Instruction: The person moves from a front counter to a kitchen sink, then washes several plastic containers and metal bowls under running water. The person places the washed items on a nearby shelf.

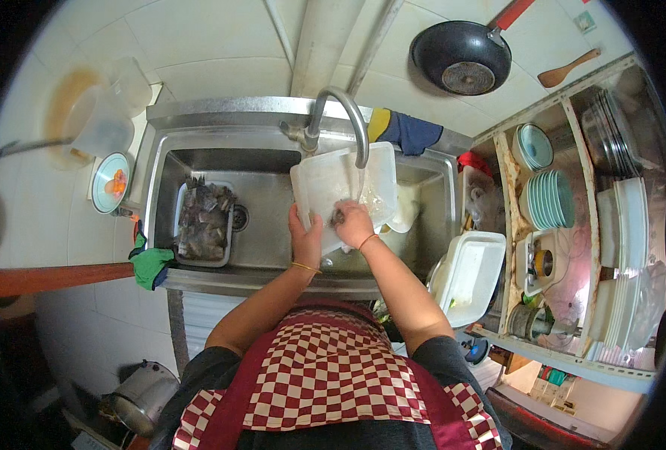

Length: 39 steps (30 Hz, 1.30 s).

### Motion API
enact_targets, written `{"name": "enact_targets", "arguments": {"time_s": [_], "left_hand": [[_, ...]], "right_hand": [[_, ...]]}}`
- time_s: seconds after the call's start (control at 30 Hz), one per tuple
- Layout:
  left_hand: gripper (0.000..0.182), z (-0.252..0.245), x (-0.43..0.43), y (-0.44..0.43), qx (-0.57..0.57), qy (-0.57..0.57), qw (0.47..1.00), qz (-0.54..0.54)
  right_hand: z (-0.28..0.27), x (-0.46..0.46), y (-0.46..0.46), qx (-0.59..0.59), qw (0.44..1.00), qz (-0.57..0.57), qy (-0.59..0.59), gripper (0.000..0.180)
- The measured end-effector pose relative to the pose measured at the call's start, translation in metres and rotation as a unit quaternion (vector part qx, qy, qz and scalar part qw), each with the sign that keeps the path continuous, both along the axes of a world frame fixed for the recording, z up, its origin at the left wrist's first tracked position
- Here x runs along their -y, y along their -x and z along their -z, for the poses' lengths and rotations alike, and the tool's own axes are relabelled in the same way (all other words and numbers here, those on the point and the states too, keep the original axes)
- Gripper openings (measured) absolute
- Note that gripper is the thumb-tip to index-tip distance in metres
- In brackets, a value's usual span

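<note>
A translucent white plastic container (344, 180) is tilted under the curved steel faucet (341, 107), with water running onto it. My left hand (307, 236) grips its lower left edge. My right hand (354, 225) presses a dark scrubber (338, 217), partly hidden by the fingers, against its surface. Both hands are over the divider between two basins of a stainless steel sink (265, 225). In the left basin, a plastic tray (228, 247) holds dark, wet pieces that look like fish, beside the drain (240, 218). White dishware (405, 211) lies in the right basin, partly hidden.
A blue and yellow cloth (406, 132) lies on the sink's back ledge, a green glove or cloth (151, 265) on its left front corner. White plastic tubs (476, 275) stand at the right, beside a rack (504, 225) of bowls and plates. A wok (461, 59) hangs on the wall.
</note>
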State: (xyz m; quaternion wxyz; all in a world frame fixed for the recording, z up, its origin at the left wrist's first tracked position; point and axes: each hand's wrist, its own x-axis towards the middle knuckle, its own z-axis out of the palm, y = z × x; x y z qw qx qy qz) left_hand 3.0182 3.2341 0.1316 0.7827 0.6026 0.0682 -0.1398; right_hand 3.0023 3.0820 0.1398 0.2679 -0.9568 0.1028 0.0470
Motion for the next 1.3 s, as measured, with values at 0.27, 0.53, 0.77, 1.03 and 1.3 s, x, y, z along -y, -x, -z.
{"name": "enact_targets", "arguments": {"time_s": [0.27, 0.53, 0.77, 1.03, 1.3], "left_hand": [[0.07, 0.008, -0.002, 0.002, 0.004, -0.028, 1.0, 0.001], [0.07, -0.005, 0.002, 0.008, 0.044, -0.025, 0.999, 0.016], [0.069, -0.006, -0.004, 0.007, 0.038, -0.013, 0.999, 0.008], [0.07, -0.007, -0.011, 0.001, 0.035, -0.018, 0.999, 0.019], [0.068, -0.01, -0.02, -0.002, 0.02, 0.009, 1.0, 0.019]], "right_hand": [[0.005, 0.005, 0.004, -0.021, 0.999, -0.042, -0.024, 0.034], [-0.01, 0.016, -0.006, -0.03, 0.976, 0.216, 0.018, 0.045], [-0.008, 0.017, -0.01, -0.002, 0.981, 0.193, 0.024, 0.041], [-0.001, 0.018, -0.02, 0.003, 0.987, 0.15, 0.053, 0.033], [0.017, 0.023, -0.027, 0.033, 0.987, 0.154, 0.039, 0.03]]}}
